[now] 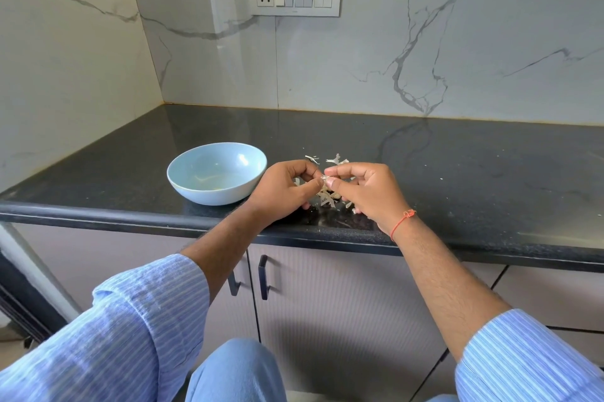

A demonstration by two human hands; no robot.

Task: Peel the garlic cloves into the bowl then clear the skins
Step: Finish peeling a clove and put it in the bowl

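We see our left hand (283,186) and right hand (366,190) together, both pinching one garlic clove (325,178) above scattered skins (327,197), right of one blue bowl (217,173).

Bowl (217,173) just left, skins (327,198) underneath, bare countertop (474,179) rightward.

Two bare hands, left hand (283,187) and right hand (371,192), forearms uncovered and lightly haired. Thin red-orange thread bracelet (402,222) knotted round the right wrist. Light blue shirt sleeves (137,323) with fine white stripes, pushed back above mid-forearm on both arms, cuffs loose and wide. Pale blue trousers (237,369) at the knee, bottom centre.
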